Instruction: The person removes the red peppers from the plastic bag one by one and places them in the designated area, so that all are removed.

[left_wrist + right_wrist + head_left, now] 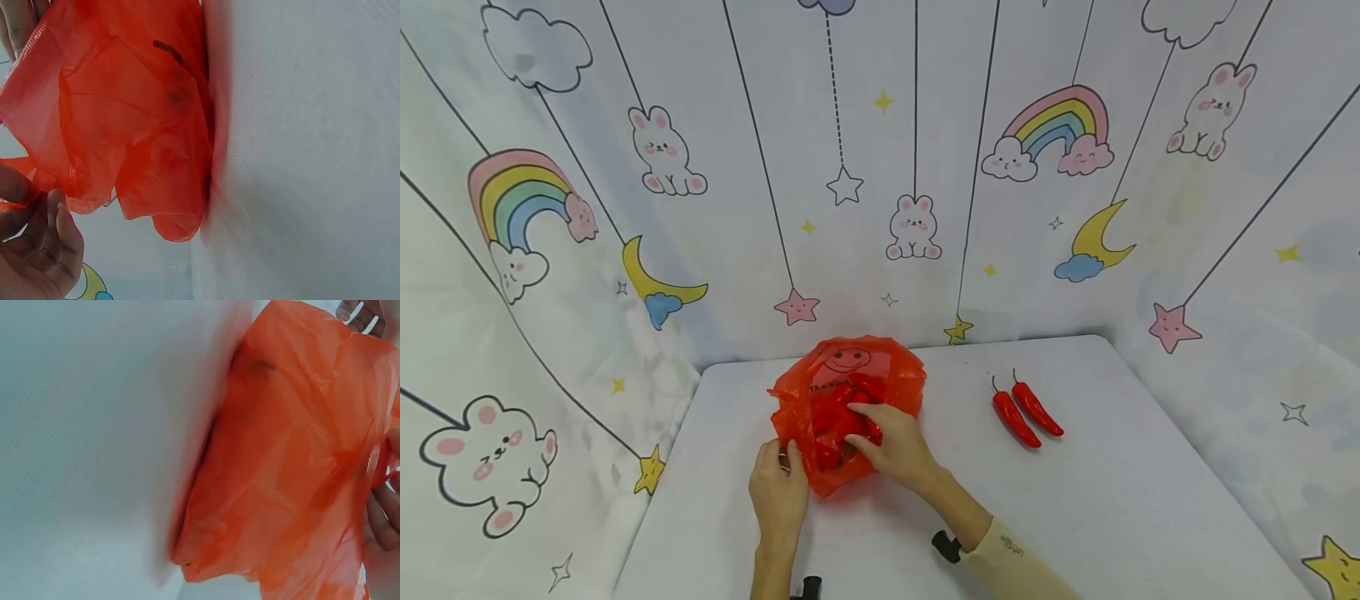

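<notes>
A red plastic bag (pixel 910 392) with a smiley face printed on it rests on the table, its mouth turned up. Several glossy red chili peppers (pixel 831 417) show inside. My left hand (pixel 780 487) pinches the bag's near left edge between thumb and fingers; the left wrist view shows this left hand (pixel 47 244) gripping the thin film. Over the mouth, my right hand (pixel 895 442) reaches in from the right, thumb and forefinger spread apart around the peppers. In the right wrist view, part of that right hand (pixel 384 519) lies behind the bag's rim.
Two red chili peppers (pixel 1027 410) lie side by side on the white table (pixel 1112 500), right of the bag. A cloth backdrop (pixel 865 267) printed with rabbits, stars and rainbows stands behind the table and along its sides.
</notes>
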The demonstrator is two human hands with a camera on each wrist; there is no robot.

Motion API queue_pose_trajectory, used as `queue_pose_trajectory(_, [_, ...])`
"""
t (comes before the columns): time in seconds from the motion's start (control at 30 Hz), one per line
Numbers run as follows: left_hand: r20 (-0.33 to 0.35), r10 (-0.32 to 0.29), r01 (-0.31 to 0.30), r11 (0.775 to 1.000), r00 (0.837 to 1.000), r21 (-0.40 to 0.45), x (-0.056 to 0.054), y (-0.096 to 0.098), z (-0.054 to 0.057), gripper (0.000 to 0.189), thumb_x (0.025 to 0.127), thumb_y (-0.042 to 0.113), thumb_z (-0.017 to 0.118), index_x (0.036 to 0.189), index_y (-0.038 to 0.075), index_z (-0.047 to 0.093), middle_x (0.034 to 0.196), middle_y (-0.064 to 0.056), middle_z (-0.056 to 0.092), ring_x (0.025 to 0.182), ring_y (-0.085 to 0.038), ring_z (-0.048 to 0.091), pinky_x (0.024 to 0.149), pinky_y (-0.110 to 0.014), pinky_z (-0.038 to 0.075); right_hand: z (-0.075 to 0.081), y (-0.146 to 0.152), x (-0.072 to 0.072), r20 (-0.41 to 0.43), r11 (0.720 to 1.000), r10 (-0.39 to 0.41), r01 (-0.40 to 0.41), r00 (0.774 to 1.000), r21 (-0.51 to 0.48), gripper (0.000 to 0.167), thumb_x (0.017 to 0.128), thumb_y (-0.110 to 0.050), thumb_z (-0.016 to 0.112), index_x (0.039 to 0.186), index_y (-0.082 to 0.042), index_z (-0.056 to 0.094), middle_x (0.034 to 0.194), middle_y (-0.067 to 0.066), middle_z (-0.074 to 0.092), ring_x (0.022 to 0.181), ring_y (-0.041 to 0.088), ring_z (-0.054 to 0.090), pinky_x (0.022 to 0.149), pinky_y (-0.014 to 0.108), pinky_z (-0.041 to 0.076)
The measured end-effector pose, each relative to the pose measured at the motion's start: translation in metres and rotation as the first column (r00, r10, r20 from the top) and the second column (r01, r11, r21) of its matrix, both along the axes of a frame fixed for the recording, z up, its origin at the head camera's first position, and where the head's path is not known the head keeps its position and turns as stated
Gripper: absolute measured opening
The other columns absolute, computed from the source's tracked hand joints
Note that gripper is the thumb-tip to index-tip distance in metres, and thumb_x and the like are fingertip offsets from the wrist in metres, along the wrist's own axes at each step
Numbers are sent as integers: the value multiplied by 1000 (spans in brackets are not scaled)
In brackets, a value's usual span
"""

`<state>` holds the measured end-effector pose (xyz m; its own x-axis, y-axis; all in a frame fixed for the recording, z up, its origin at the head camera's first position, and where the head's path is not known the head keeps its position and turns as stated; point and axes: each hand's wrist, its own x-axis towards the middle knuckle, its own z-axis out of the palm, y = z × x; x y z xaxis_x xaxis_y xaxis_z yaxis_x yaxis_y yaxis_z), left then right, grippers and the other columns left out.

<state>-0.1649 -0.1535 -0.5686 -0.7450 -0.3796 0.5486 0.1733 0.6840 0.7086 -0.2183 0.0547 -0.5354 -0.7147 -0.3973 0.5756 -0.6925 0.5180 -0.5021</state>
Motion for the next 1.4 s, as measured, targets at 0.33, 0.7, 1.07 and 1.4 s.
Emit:
queue_pose_trajectory(0.33, [-5,-1,1,1000,1000,5,0,0,1,11,100,10,68,103,-1,70,90,-9,67,72,-19,62,65,-34,59,4,-1,-3,-71,989,22,-32,997,-146,58,88,-19,86,141,-16,63,134,-4,69,126,11,63,101,30,53])
queue_pose_trajectory(0.7, [-9,-2,2,1000,1000,1,-1,0,1,11,100,10,68,101,0,70,88,-8,66,71,-18,61,63,-32,58,10,4,-1,-130,983,5,-28,991,-181,58,89,-21,85,142,-17,63,135,-1,69,124,17,66,99,33,55])
queue_pose_trajectory(1.07, [-17,2,-2,1000,1000,-3,-1,0,0,11,101,10,68,99,-1,70,86,-8,65,70,-18,60,62,-33,57,18,13,-1,-160,970,-54,14,986,-243,54,89,-23,85,139,-14,65,129,1,72,115,20,70,94,37,58])
queue_pose_trajectory(1.4, [-22,8,-8,1000,1000,-12,-2,-1,-1,11,101,9,67,99,-1,70,86,-9,65,71,-19,61,63,-35,58,26,25,-2,-178,949,-123,63,976,-310,53,89,-22,85,137,-9,67,126,2,73,113,20,70,95,37,58])
